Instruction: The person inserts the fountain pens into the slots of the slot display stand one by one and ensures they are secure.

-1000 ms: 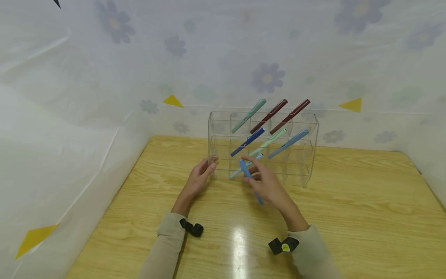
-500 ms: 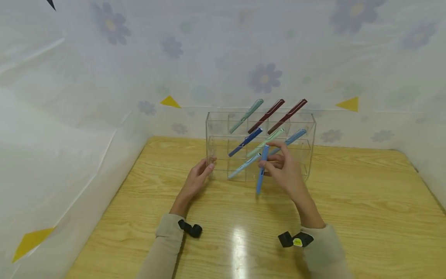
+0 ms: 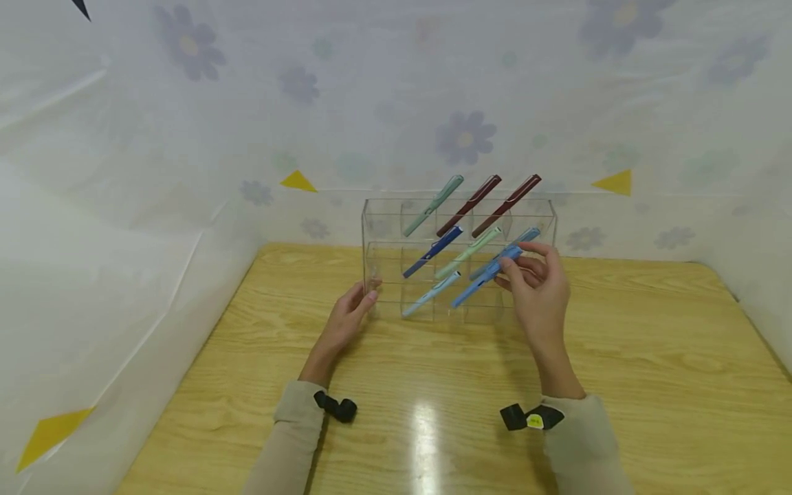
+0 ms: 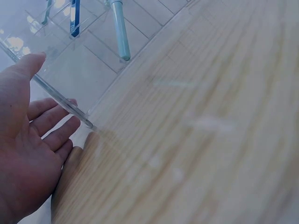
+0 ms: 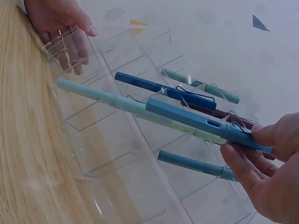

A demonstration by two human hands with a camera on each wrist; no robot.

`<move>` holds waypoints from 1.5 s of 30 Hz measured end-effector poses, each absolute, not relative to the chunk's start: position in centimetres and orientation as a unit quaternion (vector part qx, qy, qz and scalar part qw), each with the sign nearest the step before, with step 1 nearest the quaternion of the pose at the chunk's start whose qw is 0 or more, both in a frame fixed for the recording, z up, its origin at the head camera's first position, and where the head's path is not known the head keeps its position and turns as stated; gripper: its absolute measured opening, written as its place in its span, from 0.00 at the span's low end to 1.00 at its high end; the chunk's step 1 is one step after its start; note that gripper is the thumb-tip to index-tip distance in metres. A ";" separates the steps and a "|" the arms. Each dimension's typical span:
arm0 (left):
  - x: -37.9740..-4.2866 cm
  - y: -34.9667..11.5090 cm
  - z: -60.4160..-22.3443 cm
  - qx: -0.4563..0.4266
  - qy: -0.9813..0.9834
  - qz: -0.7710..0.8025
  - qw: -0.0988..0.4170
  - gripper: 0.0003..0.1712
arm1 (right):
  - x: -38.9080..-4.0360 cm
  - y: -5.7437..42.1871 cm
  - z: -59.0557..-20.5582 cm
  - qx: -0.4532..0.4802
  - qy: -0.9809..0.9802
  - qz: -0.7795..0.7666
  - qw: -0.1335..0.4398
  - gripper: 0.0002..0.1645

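A clear stepped pen rack stands on the table. My left hand holds its left side, thumb at the front edge and fingers along the outer wall in the left wrist view. My right hand pinches a blue pen near its clip end, tilted in front of the lower right tiers. On the bottom tier lies a light blue pen. The middle tier bears a dark blue pen, a pale green pen and a grey-blue pen, partly hidden by the held one.
On the top tier lean a teal pen and two dark red pens, one in the middle and one farther right. A flowered white sheet hangs behind the wooden table.
My right hand has carried the blue pen rightward and up, turning it until it slants like the racked pens. The left hand stays at the rack's side.
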State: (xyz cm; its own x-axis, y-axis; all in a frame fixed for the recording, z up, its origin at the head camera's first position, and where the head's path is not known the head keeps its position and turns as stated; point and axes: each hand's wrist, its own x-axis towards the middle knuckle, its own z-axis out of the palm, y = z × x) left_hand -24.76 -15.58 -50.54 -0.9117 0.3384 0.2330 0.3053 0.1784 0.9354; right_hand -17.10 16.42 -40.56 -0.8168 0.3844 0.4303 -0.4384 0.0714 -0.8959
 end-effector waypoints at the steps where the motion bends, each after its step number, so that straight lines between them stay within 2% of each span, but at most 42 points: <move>1: -24.8 -15.6 -50.5 0.210 0.767 0.607 0.014 0.27 | -17.2 16.5 -40.7 0.017 -0.666 0.678 0.311 0.21; 8: -24.8 -15.7 -50.5 0.216 0.763 0.608 0.018 0.26 | -17.9 16.5 -41.9 -0.001 -0.669 0.665 0.333 0.21; 24: -24.9 -15.8 -50.9 0.214 0.760 0.614 0.019 0.26 | -18.8 14.8 -45.0 0.008 -0.695 0.657 0.292 0.19; 29: -24.7 -15.6 -50.3 0.214 0.758 0.616 0.017 0.26 | -18.1 14.1 -43.9 0.015 -0.707 0.646 0.287 0.19; 40: -24.8 -15.5 -50.6 0.197 0.762 0.617 0.023 0.27 | -19.1 15.4 -45.4 0.010 -0.737 0.612 0.286 0.15; 45: -24.7 -15.5 -50.7 0.200 0.758 0.621 0.020 0.27 | -19.0 15.9 -45.3 0.009 -0.752 0.605 0.261 0.14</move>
